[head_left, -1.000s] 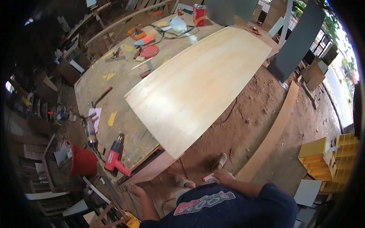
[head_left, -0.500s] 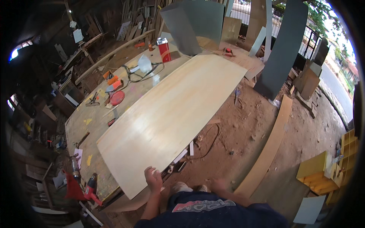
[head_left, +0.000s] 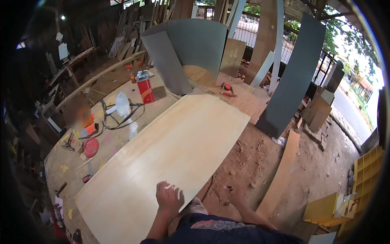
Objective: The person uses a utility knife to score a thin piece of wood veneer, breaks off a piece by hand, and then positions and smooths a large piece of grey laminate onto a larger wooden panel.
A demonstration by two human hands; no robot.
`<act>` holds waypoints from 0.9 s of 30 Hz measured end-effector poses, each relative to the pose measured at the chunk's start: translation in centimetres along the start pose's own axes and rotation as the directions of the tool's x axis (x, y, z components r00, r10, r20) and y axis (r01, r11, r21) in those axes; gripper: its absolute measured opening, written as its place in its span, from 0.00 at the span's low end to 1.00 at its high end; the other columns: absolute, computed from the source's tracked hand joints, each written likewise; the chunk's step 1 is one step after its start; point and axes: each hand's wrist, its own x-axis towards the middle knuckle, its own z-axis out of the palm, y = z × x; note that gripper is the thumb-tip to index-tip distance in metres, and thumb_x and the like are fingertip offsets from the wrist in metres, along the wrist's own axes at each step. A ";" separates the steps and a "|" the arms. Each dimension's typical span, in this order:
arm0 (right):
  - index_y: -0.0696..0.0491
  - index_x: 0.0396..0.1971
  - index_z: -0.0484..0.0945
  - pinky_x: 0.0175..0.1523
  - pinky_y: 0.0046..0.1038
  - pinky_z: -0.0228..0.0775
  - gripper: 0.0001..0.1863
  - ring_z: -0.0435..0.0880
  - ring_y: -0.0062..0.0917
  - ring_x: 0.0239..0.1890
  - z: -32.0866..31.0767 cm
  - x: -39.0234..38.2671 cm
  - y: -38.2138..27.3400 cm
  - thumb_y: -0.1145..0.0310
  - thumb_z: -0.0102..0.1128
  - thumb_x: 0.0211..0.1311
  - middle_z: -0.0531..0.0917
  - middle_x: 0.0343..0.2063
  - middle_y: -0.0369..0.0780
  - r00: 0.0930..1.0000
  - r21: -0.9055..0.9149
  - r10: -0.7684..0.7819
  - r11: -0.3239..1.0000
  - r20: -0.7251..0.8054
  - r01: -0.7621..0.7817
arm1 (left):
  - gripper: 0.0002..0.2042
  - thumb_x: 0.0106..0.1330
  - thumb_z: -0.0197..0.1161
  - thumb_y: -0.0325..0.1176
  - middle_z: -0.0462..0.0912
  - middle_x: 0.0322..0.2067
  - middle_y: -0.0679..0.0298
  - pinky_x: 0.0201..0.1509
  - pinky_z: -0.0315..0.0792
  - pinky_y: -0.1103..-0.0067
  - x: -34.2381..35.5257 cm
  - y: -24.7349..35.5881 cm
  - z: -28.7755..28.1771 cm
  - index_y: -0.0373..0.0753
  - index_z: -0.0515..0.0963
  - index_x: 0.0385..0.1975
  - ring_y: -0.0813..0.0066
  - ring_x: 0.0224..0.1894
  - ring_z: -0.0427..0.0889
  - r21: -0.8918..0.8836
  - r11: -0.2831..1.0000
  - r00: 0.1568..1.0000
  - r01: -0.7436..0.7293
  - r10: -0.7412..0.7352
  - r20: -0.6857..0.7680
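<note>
A long, pale plywood panel (head_left: 162, 150) lies slanting across the workbench, its smooth top catching the light. My left hand (head_left: 170, 198) is over the panel near its right long edge, fingers bent and apart, holding nothing. Whether its fingertips touch the wood, I cannot tell. To the right of the panel, my right hand (head_left: 232, 195) hangs above the dirt floor; its fingers are too dark and blurred to read. On the bench left of the panel are a red metal can (head_left: 145, 88), a clear plastic bag (head_left: 122, 105) and a round red lid (head_left: 91, 147).
A curved grey sheet (head_left: 195, 44) stands beyond the panel's far end. A tall dark board (head_left: 294, 77) leans at the right, with a long wooden strip (head_left: 280, 175) on the floor below. Yellow cabinet parts (head_left: 325, 209) sit lower right. A red tool (head_left: 228, 89) rests beyond the panel.
My view has shifted forward, so the panel appears lower and nearer. My left hand has moved further over the panel, its fingers spreading. My right hand now shows beside the panel.
</note>
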 end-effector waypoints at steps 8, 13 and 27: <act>0.57 0.42 0.85 0.40 0.28 0.73 0.10 0.81 0.21 0.32 -9.3 25.0 -0.1 0.65 0.67 0.71 0.85 0.29 0.38 0.962 0.140 -0.006 0.989 -0.275 0.047 | 0.17 0.60 0.76 0.31 0.80 0.50 0.47 0.59 0.77 0.62 20.4 -7.2 15.2 0.35 0.79 0.45 0.47 0.55 0.81 -0.213 0.977 0.983 0.012 -0.050 -0.174; 0.59 0.42 0.85 0.39 0.25 0.72 0.11 0.78 0.17 0.31 -11.8 46.2 -2.3 0.65 0.65 0.75 0.84 0.29 0.36 0.865 0.141 -0.276 0.921 -0.419 0.362 | 0.27 0.62 0.78 0.36 0.78 0.56 0.48 0.67 0.71 0.61 33.7 -8.8 20.1 0.33 0.74 0.57 0.49 0.61 0.77 -0.182 0.979 0.943 0.095 -0.147 -0.299; 0.58 0.68 0.72 0.67 0.39 0.70 0.41 0.80 0.35 0.62 -9.8 95.6 -15.1 0.51 0.77 0.63 0.81 0.58 0.48 0.703 0.368 -0.571 0.601 -0.424 0.710 | 0.67 0.51 0.84 0.58 0.54 0.76 0.33 0.81 0.55 0.60 64.4 -10.2 32.6 0.21 0.45 0.77 0.42 0.79 0.56 -0.206 0.840 0.660 0.502 -0.526 -0.536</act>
